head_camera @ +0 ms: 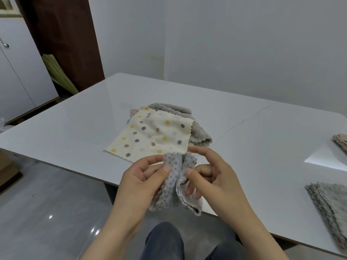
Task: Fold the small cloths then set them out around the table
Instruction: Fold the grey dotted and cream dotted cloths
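Grey dotted cloth [171,186] held up in both hands, just over the near edge of the table [75,128]

On my feed the left hand [142,177] pinches its top edge; the right hand [210,177] grips the neighbouring fold with thumb and curled fingers; I'd work out to the corners, pull taut, match hems; the bunched lower half hides its corners; the folded cloths [330,205] at right are cut off.

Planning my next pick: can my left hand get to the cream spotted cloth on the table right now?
Probably yes. The cream spotted cloth lies uncovered just beyond the left hand, with nothing between them. But its fingers pinch the grey dotted cloth, so that must go first.
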`<state>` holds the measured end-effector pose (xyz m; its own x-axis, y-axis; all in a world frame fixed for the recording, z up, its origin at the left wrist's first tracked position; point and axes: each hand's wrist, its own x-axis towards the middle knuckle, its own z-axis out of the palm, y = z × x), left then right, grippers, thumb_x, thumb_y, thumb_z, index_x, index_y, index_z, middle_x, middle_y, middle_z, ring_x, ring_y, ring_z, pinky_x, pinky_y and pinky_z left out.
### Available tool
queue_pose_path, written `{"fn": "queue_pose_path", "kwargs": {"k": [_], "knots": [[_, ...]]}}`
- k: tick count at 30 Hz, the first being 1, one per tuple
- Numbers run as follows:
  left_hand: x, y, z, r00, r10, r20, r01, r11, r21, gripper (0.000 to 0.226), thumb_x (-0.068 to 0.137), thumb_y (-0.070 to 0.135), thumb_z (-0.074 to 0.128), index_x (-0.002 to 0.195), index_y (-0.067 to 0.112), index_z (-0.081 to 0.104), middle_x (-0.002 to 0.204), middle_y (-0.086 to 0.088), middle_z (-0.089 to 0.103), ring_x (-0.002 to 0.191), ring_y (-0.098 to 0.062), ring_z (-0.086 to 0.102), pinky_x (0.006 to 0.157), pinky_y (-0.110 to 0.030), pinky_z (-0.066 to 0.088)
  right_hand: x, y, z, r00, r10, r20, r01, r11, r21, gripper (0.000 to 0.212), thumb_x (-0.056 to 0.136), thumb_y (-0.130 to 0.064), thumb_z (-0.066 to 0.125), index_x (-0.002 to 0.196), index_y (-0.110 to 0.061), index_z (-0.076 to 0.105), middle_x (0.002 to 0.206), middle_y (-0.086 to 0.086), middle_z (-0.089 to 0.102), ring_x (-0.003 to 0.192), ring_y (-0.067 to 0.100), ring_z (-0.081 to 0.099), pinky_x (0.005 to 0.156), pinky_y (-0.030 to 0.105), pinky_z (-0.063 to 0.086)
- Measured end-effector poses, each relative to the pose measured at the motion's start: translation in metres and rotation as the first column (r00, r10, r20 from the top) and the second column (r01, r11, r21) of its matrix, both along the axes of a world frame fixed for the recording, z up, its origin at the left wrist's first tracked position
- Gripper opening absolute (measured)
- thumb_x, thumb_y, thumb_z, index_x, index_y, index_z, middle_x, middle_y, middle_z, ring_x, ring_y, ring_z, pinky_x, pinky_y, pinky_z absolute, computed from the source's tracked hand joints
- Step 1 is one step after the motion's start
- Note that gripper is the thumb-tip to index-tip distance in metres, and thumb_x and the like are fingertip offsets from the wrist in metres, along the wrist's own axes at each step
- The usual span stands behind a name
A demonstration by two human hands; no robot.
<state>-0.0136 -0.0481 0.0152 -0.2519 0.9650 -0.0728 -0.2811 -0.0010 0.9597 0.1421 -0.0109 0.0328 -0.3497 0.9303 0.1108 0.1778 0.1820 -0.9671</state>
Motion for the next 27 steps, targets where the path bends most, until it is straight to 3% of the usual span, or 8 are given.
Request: {"fn": "queue_pose_path", "kwargs": {"k": [4,7,12,16,18,21,24,27], "knots": [[-0.002,-0.002,-0.002,1.0,0.021,-0.005,-0.021,1.0,0.004,0.018,0.084,0.006,0.061,0.093,0.016,0.073,0.09,-0.009,0.076,0.084,-0.022,0.073,0.07,-0.028,0.056,0.002,0.003,0.003,0.99,0.14,0.021,-0.138,0.989,-0.056,0.044,0.091,0.003,0.054,0.123,-0.028,0.055,0.068,0.01,0.067,0.063,0.012,0.067,0.066,0.021,0.052],[-0.003,-0.003,-0.002,0.998,0.064,-0.015,-0.064,0.998,0.001,0.019,0.084,0.002,0.062,0.085,0.017,0.074,0.082,-0.006,0.077,0.071,-0.013,0.072,0.059,-0.018,0.054,0.003,0.007,0.003,0.976,0.22,0.002,-0.219,0.971,-0.101,0.048,0.09,0.014,0.042,0.121,-0.02,0.055,0.073,0.005,0.07,0.074,0.018,0.071,0.069,0.022,0.053],[-0.006,-0.003,-0.001,0.996,0.085,-0.041,-0.085,0.996,-0.003,0.016,0.087,0.002,0.059,0.094,0.011,0.071,0.082,-0.007,0.076,0.066,-0.011,0.071,0.052,-0.015,0.051,-0.003,0.013,0.0,0.986,0.166,-0.002,-0.166,0.984,-0.067,0.03,0.092,0.009,0.039,0.101,-0.012,0.059,0.075,0.026,0.066,0.066,0.021,0.07,0.065,0.027,0.055],[-0.009,-0.002,-0.002,0.99,0.103,-0.092,-0.105,0.994,-0.013,0.017,0.087,0.005,0.06,0.096,0.014,0.071,0.088,-0.005,0.077,0.082,-0.018,0.073,0.069,-0.025,0.056,-0.007,0.02,-0.002,0.99,0.141,0.021,-0.14,0.989,-0.039,0.023,0.091,0.005,0.046,0.094,-0.008,0.064,0.069,0.01,0.071,0.062,0.021,0.068,0.063,0.027,0.055],[-0.011,-0.002,-0.002,0.987,0.113,-0.111,-0.116,0.993,-0.016,0.017,0.088,0.006,0.059,0.096,0.015,0.071,0.088,-0.004,0.077,0.083,-0.017,0.073,0.069,-0.024,0.055,-0.008,0.023,-0.001,0.987,0.153,0.054,-0.152,0.988,-0.025,0.017,0.092,0.001,0.052,0.095,-0.009,0.065,0.07,0.009,0.072,0.059,0.02,0.066,0.06,0.025,0.053],[-0.012,-0.002,-0.001,0.987,0.123,-0.108,-0.124,0.992,-0.011,0.017,0.089,0.005,0.059,0.095,0.015,0.071,0.082,-0.002,0.077,0.076,-0.012,0.072,0.062,-0.018,0.053,-0.01,0.029,0.001,0.977,0.138,0.165,-0.15,0.987,0.064,0.008,0.09,-0.01,0.061,0.089,-0.016,0.065,0.065,0.004,0.069,0.053,0.019,0.062,0.058,0.027,0.05],[-0.013,-0.002,0.002,0.984,0.141,-0.113,-0.141,0.99,0.006,0.016,0.088,0.004,0.058,0.093,0.014,0.07,0.063,0.006,0.072,0.052,0.0,0.063,0.051,-0.01,0.046,-0.012,0.029,0.005,0.971,0.098,0.219,-0.142,0.97,0.195,0.006,0.084,-0.02,0.071,0.08,-0.021,0.066,0.059,-0.003,0.059,0.053,0.012,0.051,0.057,0.024,0.042],[-0.015,-0.001,0.003,0.982,0.145,-0.118,-0.147,0.989,-0.006,0.017,0.089,0.005,0.058,0.095,0.015,0.071,0.078,-0.001,0.076,0.069,-0.012,0.072,0.061,-0.021,0.054,-0.016,0.024,0.013,0.967,0.022,0.254,-0.112,0.931,0.347,0.012,0.079,-0.024,0.076,0.073,-0.028,0.066,0.067,-0.01,0.053,0.057,0.007,0.043,0.058,0.014,0.032]]}}
